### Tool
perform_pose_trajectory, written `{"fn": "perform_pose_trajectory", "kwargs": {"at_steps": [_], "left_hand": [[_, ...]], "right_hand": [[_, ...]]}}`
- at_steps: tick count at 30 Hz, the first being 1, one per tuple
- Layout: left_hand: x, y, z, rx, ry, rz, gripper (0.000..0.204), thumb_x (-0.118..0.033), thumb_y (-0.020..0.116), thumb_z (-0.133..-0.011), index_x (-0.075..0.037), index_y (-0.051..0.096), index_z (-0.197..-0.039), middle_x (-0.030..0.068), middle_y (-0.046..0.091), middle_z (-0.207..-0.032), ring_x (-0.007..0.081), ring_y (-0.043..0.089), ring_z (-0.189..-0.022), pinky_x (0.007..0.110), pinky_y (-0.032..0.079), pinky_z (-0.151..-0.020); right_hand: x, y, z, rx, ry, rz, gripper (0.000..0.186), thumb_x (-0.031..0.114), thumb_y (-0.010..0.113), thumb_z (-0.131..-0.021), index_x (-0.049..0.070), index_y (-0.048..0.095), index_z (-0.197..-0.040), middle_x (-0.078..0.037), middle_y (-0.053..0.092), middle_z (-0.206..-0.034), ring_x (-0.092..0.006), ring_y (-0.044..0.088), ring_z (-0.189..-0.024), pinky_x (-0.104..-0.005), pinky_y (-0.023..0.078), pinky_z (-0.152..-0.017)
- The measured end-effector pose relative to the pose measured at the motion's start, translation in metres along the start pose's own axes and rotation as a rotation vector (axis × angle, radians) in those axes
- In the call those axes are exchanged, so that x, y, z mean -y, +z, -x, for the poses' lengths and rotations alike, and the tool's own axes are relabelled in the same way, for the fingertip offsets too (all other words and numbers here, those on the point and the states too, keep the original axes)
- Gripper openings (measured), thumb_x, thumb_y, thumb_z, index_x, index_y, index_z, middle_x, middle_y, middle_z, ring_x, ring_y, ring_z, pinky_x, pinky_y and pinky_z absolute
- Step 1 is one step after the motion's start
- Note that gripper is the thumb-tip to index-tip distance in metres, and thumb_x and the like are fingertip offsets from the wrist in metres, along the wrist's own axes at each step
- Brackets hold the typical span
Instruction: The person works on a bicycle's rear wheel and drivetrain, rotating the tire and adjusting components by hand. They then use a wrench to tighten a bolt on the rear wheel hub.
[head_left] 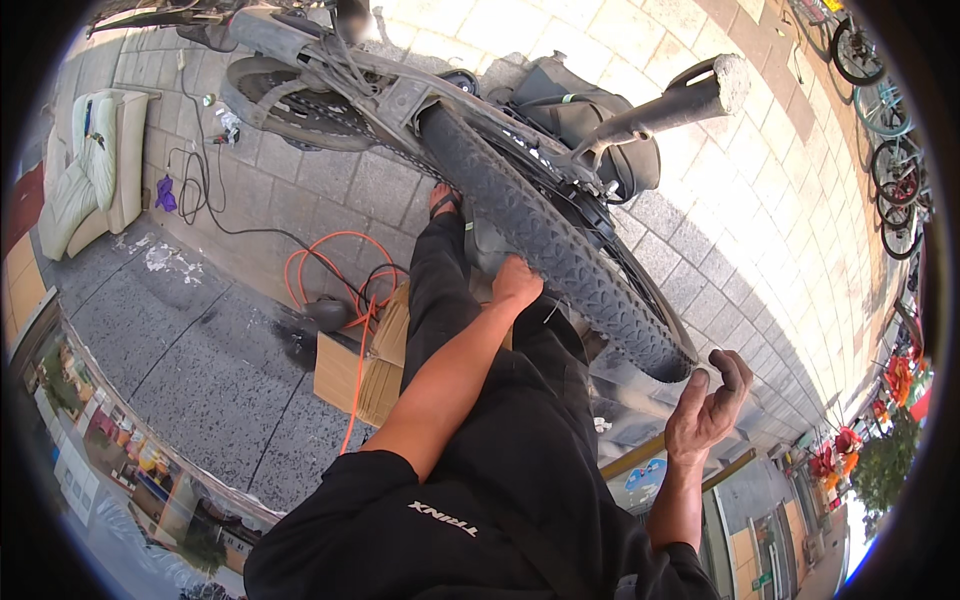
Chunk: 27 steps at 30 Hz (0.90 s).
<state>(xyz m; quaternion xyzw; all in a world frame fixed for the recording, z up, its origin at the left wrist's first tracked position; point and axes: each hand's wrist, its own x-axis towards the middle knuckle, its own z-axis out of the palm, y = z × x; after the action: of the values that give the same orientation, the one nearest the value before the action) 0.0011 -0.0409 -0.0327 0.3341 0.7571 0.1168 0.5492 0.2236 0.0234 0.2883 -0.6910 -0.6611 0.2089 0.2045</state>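
Observation:
A bicycle wheel with a black knobby tyre (545, 225) stretches diagonally in front of me, mounted in a dusty bicycle frame (375, 100) with a chain. My left hand (517, 283) is closed in a fist against the near side of the tyre; whatever its fingers hold is hidden. At the tyre's near right end, my right hand (708, 402) has its thumb and curled fingers apart. Its fingertips are close to the tread, and nothing shows between them. Across the wheel a thick, scuffed tube (660, 115) points to the right.
Flattened cardboard (345, 375) lies by my legs, beside an orange hose (355, 238) and a black cable (240, 232). A worn cushioned seat (110, 160) stands at left. Beyond the wheel is a dark bag (575, 105). Parked bicycles (890, 160) line the far right.

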Motion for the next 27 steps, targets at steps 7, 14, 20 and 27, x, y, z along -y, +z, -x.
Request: {"fn": "perform_pose_trajectory", "kwargs": {"at_steps": [7,14,20,27], "left_hand": [[0.037,0.025,-0.01,0.002,-0.093,0.139,0.033,-0.02,0.064,-0.086,0.004,0.068,-0.109,0.0286,0.071,-0.112,0.0469,0.066,-0.112,0.052,0.054,-0.092],[-0.009,-0.007,0.002,0.097,-0.188,0.171,0.034,-0.019,0.064,-0.084,0.001,0.068,-0.111,0.0266,0.071,-0.112,0.0468,0.065,-0.113,0.051,0.054,-0.092],[0.027,0.018,-0.009,0.047,-0.272,0.299,0.033,-0.02,0.063,-0.084,0.0,0.068,-0.11,0.0265,0.071,-0.113,0.0456,0.065,-0.114,0.051,0.054,-0.093],[-0.021,-0.014,0.007,0.106,-0.215,0.081,0.032,-0.022,0.06,-0.087,-0.002,0.068,-0.111,0.0259,0.07,-0.115,0.0454,0.064,-0.115,0.052,0.052,-0.095]], "right_hand": [[0.057,0.023,-0.025,0.387,-0.281,0.279,0.073,0.036,0.077,-0.09,0.001,0.048,-0.148,-0.02,0.052,-0.138,-0.0396,0.048,-0.126,-0.0542,0.037,-0.109],[-0.084,0.011,0.042,0.205,-0.335,0.346,0.061,0.036,0.057,-0.101,-0.001,0.046,-0.147,-0.021,0.054,-0.139,-0.0399,0.047,-0.128,-0.0558,0.032,-0.114],[-0.18,-0.002,0.1,0.752,0.574,0.957,0.044,0.023,0.062,-0.094,0.004,0.06,-0.133,-0.019,0.062,-0.132,-0.0386,0.057,-0.122,-0.0518,0.043,-0.105],[-0.21,-0.001,0.184,0.832,0.587,0.764,0.027,0.027,0.062,-0.095,0.01,0.074,-0.111,-0.017,0.073,-0.108,-0.0383,0.069,-0.103,-0.0491,0.053,-0.093]]}}
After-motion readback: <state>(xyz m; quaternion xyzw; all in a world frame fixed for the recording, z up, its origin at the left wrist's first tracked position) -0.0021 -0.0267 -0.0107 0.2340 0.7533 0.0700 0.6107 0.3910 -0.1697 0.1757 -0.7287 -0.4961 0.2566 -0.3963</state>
